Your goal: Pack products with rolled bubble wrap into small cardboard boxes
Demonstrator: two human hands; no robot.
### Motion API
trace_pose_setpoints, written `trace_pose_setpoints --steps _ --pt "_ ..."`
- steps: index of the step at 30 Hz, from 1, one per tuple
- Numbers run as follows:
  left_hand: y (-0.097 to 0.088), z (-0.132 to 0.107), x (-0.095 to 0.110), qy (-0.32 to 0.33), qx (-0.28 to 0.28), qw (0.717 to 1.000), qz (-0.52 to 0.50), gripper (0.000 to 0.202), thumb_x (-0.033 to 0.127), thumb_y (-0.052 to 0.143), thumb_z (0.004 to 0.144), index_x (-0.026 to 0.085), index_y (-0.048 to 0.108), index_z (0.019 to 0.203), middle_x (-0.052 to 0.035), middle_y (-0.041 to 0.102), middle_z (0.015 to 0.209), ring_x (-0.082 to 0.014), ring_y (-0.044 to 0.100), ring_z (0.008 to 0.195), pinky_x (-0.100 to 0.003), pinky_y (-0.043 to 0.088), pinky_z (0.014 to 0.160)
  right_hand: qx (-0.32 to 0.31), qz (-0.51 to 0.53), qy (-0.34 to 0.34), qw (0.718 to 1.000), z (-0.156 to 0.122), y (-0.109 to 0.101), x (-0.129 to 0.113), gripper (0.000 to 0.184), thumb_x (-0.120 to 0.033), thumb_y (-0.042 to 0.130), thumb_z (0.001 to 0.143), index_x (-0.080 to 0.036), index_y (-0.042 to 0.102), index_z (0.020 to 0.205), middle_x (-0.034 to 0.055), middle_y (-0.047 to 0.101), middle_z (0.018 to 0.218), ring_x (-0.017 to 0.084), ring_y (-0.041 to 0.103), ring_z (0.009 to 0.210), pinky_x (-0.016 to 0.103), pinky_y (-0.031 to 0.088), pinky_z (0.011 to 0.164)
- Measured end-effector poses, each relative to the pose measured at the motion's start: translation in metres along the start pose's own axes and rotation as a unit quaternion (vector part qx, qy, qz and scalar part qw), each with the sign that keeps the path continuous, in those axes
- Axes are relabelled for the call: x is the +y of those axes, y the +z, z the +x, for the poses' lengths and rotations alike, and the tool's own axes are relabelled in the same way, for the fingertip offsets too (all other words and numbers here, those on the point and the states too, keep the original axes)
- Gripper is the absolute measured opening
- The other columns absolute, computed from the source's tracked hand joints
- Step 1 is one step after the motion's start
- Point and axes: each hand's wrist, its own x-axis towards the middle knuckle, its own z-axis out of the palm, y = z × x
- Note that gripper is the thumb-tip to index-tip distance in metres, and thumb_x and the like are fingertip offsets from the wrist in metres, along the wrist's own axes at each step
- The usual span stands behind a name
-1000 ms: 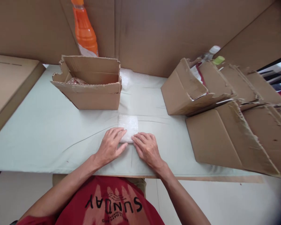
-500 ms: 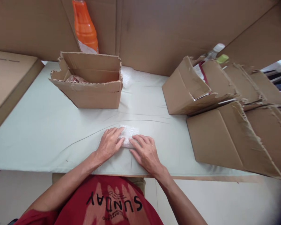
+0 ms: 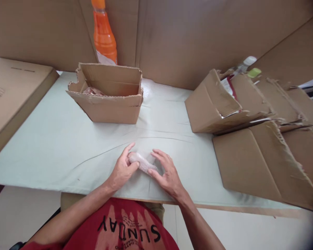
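Note:
A small bundle of clear bubble wrap (image 3: 143,163) lies slantwise between my hands, just above the cloth near the table's front edge. My left hand (image 3: 121,170) grips its left end, thumb on the near side and fingers behind. At the right end, my right hand (image 3: 168,172) holds it with the thumb pressed on the near edge and the fingers curved round a loose flap. Whether anything is inside the wrap I cannot make out.
An open cardboard box (image 3: 114,109) with a reddish packet (image 3: 92,91) inside stands behind my hands. Behind it is an orange bottle (image 3: 104,38). Several filled cardboard boxes (image 3: 245,152) line the right side. A flat carton (image 3: 23,80) lies at left. Cardboard walls (image 3: 167,41) close off the back.
The bubble wrap was lying flat under both hands; now it is lifted, narrower and tilted, with its right end nearer me. My fingers have moved from pressing on top to gripping its ends.

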Motion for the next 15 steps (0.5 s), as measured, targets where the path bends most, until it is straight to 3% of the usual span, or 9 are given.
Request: trace_pose_setpoints --steps 2,3,6,8,11,13,15 --pt "0.002 -0.003 0.002 0.031 -0.015 0.999 0.006 0.068 0.019 0.055 0.084 0.016 0.036 0.149 -0.0033 0.065 0.094 -0.0149 0.065 0.078 -0.028 0.057 0.073 -0.024 0.012 0.014 1.000 0.003 -0.006 0.002 0.060 -0.048 0.070 0.088 -0.024 0.054 0.141 0.0133 0.061 0.141 0.030 0.059 0.128 0.047 0.049 0.104" --pt "0.001 -0.005 0.003 0.049 -0.025 0.998 0.014 0.066 0.019 0.055 0.084 0.016 0.038 0.148 -0.0040 0.066 0.095 -0.0152 0.066 0.080 -0.028 0.058 0.075 -0.042 0.021 0.016 0.999 0.006 -0.008 0.002 0.057 -0.049 0.070 0.089 -0.024 0.057 0.138 0.0126 0.067 0.133 0.029 0.064 0.120 0.044 0.053 0.099" --pt "-0.010 -0.006 0.009 0.128 -0.024 0.987 0.094 0.057 0.018 0.056 0.086 0.017 0.046 0.142 -0.0067 0.069 0.101 -0.0171 0.068 0.086 -0.030 0.059 0.080 -0.073 0.032 -0.001 0.997 0.016 -0.009 0.001 0.024 -0.043 0.063 0.094 -0.025 0.071 0.107 0.0056 0.076 0.095 0.023 0.071 0.087 0.035 0.058 0.077" --pt "-0.029 0.000 0.024 0.221 0.022 0.958 0.182 0.051 0.020 0.058 0.088 0.020 0.051 0.138 -0.0092 0.070 0.112 -0.0199 0.068 0.098 -0.034 0.058 0.088 -0.068 0.023 -0.022 0.997 0.026 -0.010 -0.001 0.019 -0.039 0.059 0.097 -0.025 0.070 0.092 0.0031 0.075 0.084 0.021 0.070 0.078 0.033 0.057 0.071" --pt "-0.073 0.021 0.065 0.378 0.141 0.857 0.320 0.045 0.021 0.059 0.091 0.023 0.055 0.136 -0.0117 0.063 0.132 -0.0255 0.060 0.123 -0.044 0.050 0.106 -0.038 -0.007 -0.049 0.998 0.044 -0.021 -0.006 0.015 -0.036 0.059 0.097 -0.025 0.069 0.093 0.0028 0.075 0.086 0.021 0.071 0.078 0.031 0.057 0.070" --pt "-0.104 0.042 0.096 0.428 0.222 0.777 0.406 0.045 0.018 0.060 0.090 0.023 0.056 0.135 -0.0112 0.059 0.139 -0.0286 0.053 0.134 -0.049 0.044 0.113 -0.006 -0.039 -0.067 0.997 0.060 -0.037 -0.012 0.014 -0.035 0.059 0.097 -0.025 0.069 0.096 0.0036 0.076 0.087 0.021 0.072 0.078 0.031 0.057 0.069" --pt "-0.128 0.062 0.117 0.444 0.268 0.713 0.472 0.045 0.014 0.059 0.089 0.020 0.057 0.134 -0.0113 0.061 0.136 -0.0309 0.050 0.137 -0.052 0.041 0.114 0.030 -0.076 -0.091 0.992 0.081 -0.057 -0.024 0.012 -0.035 0.060 0.097 -0.026 0.068 0.098 0.0041 0.076 0.088 0.021 0.072 0.076 0.031 0.056 0.068"
